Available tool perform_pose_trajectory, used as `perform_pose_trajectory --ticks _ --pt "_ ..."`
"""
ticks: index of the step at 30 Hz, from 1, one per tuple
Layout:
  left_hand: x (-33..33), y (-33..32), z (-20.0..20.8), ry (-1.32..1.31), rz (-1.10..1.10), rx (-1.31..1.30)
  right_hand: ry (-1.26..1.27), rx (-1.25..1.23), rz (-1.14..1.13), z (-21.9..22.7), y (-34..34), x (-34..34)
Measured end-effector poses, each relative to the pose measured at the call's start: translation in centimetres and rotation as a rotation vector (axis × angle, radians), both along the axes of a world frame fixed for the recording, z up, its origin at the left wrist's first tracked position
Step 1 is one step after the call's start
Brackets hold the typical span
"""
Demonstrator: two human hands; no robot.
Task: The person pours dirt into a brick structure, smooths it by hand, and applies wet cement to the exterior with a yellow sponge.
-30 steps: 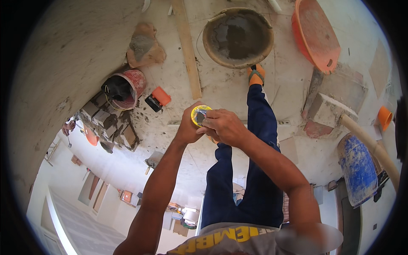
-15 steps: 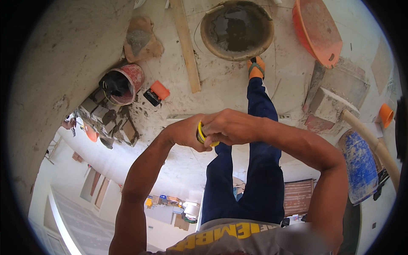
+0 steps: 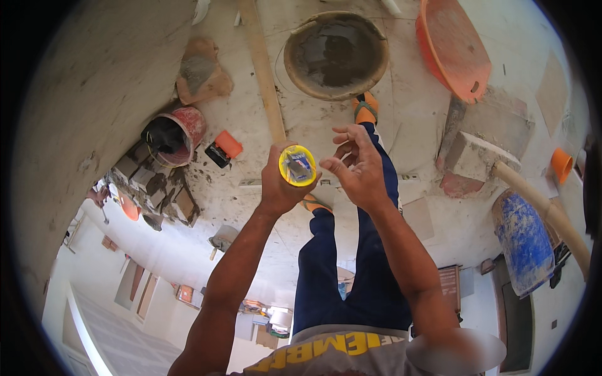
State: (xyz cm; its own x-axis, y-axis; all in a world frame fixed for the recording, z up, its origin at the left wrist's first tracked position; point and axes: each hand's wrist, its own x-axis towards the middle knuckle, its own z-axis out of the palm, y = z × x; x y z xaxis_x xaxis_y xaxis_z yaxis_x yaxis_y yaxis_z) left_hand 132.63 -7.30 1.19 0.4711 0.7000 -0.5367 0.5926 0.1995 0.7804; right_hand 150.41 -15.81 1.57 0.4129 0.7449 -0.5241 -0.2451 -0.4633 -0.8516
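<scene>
The yellow disc (image 3: 297,166) is near the middle of the frame, its labelled face tipped up to the camera; whether it is a roll or a tin I cannot tell. From the left of the frame, a red bucket (image 3: 195,122) with something black inside leans beside stacked bricks, which probably prop it. Just right of it, a black case with an orange lid (image 3: 228,143) lies on the floor, perhaps set there to be within reach. A long plank (image 3: 260,69) slants down from the top edge. Near its lower end, the left hand (image 3: 277,185) has a closed grip around the disc's edge, seemingly so that the face is left uncovered. At the upper middle, a round basin (image 3: 338,94) holds dark liquid or wet mix, standing flat, presumably so that it won't spill. Below it, the right hand (image 3: 360,166) is raised apart from the disc, its grip loosely open, fingers bent, with nothing visible in it. At the upper right lies an orange tub (image 3: 454,53); below it, a pale block (image 3: 478,156) touches a pole (image 3: 542,213).
</scene>
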Motion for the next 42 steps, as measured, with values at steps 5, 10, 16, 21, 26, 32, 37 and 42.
perform_pose_trajectory --ticks 5,10,16,21,26,32,37,42 --pt "1.0 -0.1 -2.1 -0.026 -0.033 -0.026 -0.205 0.158 0.367 -0.1 -0.4 0.9" --pt "2.7 0.7 -2.1 0.024 -0.218 0.095 -0.421 -0.017 0.609 0.1 1.2 2.3" --pt "1.8 0.4 -2.5 0.016 -0.419 0.252 -0.585 0.101 0.921 -1.1 2.9 3.8" --pt "1.2 -0.9 -1.9 -0.075 -0.275 0.192 -0.373 0.259 0.829 -2.3 3.4 4.8" --pt "1.8 -0.7 -1.0 -0.174 -0.248 0.180 -0.539 0.237 0.840 -1.3 3.4 5.3" --pt "2.0 2.4 -1.7 -0.050 -0.172 -0.204 -0.685 0.310 0.816 -3.7 1.1 3.9" --pt "3.2 2.7 -2.9 0.021 -0.080 -0.415 -0.541 0.287 0.644 -5.4 0.2 3.8" --pt "5.7 -0.9 -4.6 0.063 0.243 -0.208 -0.650 -0.016 0.163 -10.5 -0.3 3.7"
